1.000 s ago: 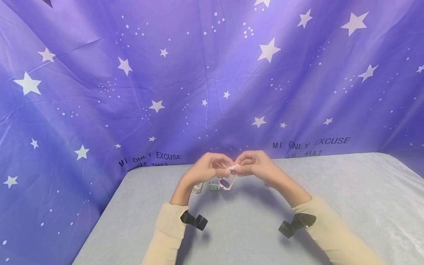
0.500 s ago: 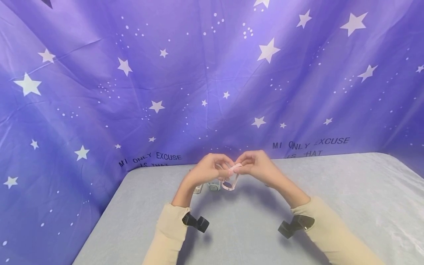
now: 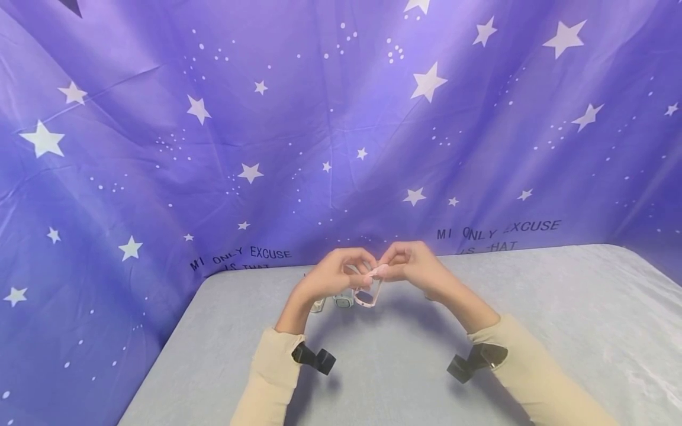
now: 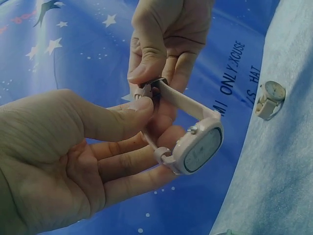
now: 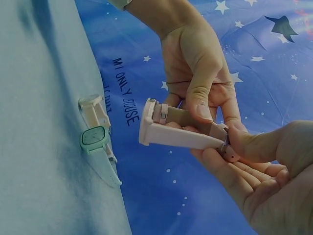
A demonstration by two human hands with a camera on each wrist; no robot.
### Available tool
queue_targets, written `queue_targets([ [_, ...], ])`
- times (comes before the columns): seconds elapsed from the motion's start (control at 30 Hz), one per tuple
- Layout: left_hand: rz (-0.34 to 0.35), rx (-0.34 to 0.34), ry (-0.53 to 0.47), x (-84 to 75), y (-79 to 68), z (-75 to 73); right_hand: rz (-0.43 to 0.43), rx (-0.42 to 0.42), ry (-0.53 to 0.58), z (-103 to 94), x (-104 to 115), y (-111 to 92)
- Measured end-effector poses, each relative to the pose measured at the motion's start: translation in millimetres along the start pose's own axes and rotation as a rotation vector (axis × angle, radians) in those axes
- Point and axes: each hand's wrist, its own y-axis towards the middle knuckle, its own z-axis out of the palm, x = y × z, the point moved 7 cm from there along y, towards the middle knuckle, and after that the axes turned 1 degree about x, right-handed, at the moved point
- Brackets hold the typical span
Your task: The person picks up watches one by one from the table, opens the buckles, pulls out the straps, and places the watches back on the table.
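Note:
A pale pink wristwatch [image 3: 366, 304] hangs in a loop below my two hands, raised above the table. Between thumb and fingers, my left hand [image 3: 331, 273] pinches one strap end. Opposite it, my right hand [image 3: 417, 269] grips the other end by the dark metal buckle [image 4: 159, 81], seen in the left wrist view. There the watch case [image 4: 200, 147] hangs tilted, its dial turned away from the hands. In the right wrist view the pink strap [image 5: 183, 137] runs from case to fingertips. How far the strap passes through the buckle is hidden by the fingers.
A mint green watch [image 5: 94, 138] and a cream watch [image 5: 90, 105] lie close together on the grey cloth-covered table [image 3: 394, 367], near its back edge. The left wrist view shows a cream watch [image 4: 271, 97] on the cloth. Behind hangs a purple star-patterned curtain [image 3: 341, 118].
Both hands stay nearly in place. The pink watch has swung and tilted slightly beneath them, and the fingertips have shifted a little at the strap ends.

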Motion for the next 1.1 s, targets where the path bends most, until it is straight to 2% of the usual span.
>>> queue_targets([
  [0.17, 0.003, 0.001, -0.029, -0.2, 0.1, -1.2, 0.006, 0.030, 0.033, -0.5, -0.4, -0.1],
  [0.5, -0.010, -0.012, 0.014, 1.5, 1.3, -0.1, 0.008, 0.002, -0.086, -3.0, 1.2, 0.7],
  [0.83, -0.002, -0.022, -0.025, 3.0, 1.4, -0.8, -0.012, 0.014, 0.046, 1.8, 3.6, 1.3],
  [1.1, 0.012, -0.030, -0.051, 2.5, 3.1, -1.0, -0.022, 0.015, 0.070, -0.3, 4.7, 0.9],
])
